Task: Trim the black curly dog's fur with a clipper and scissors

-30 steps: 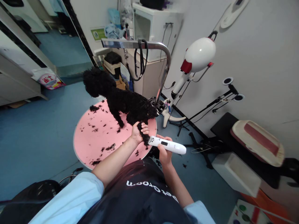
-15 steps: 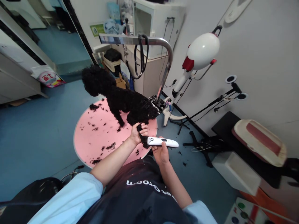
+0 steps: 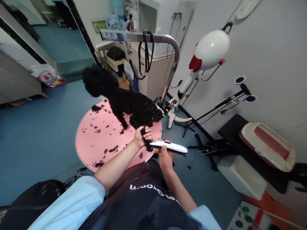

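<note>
A black curly-coated dog (image 3: 134, 102) stands on a round pink grooming table (image 3: 88, 137), its head toward the far left and its rear toward me. My left hand (image 3: 139, 137) is closed round one of its hind legs, lifted near the table's edge. In my right hand (image 3: 165, 157) is a white hair clipper (image 3: 171, 146), its blade end against or just beside the fur of the paw (image 3: 149, 147) below my left fingers. I cannot tell if the blade touches skin. Tufts of cut black hair (image 3: 113, 149) lie scattered over the tabletop.
A metal grooming arm (image 3: 163, 39) with a looped black leash (image 3: 146, 57) spans above the dog. To its right stands a white and red dryer (image 3: 211, 51) on a stand. A pet carrier part (image 3: 266, 145) rests on a black surface at right. A cabinet (image 3: 16, 76) stands at left.
My right hand has rolled the clipper, so its dark underside now shows and its back end points slightly lower right. My left hand keeps its hold on the leg.
</note>
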### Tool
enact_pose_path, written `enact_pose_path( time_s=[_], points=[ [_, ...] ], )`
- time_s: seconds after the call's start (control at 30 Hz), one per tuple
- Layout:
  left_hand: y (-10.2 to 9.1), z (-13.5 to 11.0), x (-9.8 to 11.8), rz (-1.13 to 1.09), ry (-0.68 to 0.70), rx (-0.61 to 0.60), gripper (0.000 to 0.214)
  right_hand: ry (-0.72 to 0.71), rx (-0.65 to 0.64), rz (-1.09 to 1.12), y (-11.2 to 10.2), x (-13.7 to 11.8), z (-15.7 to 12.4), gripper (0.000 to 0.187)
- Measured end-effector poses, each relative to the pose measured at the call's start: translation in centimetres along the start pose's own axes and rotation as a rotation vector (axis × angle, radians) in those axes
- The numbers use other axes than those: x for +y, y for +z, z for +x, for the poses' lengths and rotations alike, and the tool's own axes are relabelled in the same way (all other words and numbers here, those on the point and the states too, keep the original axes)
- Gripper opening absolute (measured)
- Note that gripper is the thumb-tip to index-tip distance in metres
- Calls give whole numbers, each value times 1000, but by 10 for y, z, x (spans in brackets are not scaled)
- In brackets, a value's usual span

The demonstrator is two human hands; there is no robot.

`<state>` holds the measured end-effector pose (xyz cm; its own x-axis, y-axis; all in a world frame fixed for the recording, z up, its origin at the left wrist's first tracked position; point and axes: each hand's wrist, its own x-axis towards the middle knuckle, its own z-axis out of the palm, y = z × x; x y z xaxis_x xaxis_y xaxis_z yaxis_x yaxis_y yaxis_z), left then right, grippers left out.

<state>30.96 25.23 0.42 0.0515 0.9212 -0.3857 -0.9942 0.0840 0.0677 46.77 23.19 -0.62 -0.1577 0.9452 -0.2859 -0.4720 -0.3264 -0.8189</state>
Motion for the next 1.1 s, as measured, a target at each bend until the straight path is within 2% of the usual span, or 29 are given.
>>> enact_pose_path(
  time_s=[0.17, 0.37, 0.5, 0.6, 0.83, 0.97, 1.1],
  points=[
    [1, 0, -2, -12, 9, -7, 16, -21, 23, -55, 3, 0, 1, 44],
    [-3, -1, 1, -66, 19, -61, 15, 54, 75, 121, -9, 0, 9, 40],
    [-5, -3, 1, -104, 31, -54, 15, 192, 67, 137, -24, 4, 10, 36],
    [-5, -4, 0, -129, 44, -45, 16, 244, 39, 160, -24, 8, 7, 35],
    [-5, -5, -3, -158, 20, -52, 16, 264, 63, 196, -5, 8, 8, 41],
    [-4, -6, -3, -147, 36, -38, 17, 258, 99, 222, -7, 6, 7, 39],
    [-5, -6, -4, -144, 21, -35, 17, 178, 77, 181, -7, 5, 2, 40]
  ],
)
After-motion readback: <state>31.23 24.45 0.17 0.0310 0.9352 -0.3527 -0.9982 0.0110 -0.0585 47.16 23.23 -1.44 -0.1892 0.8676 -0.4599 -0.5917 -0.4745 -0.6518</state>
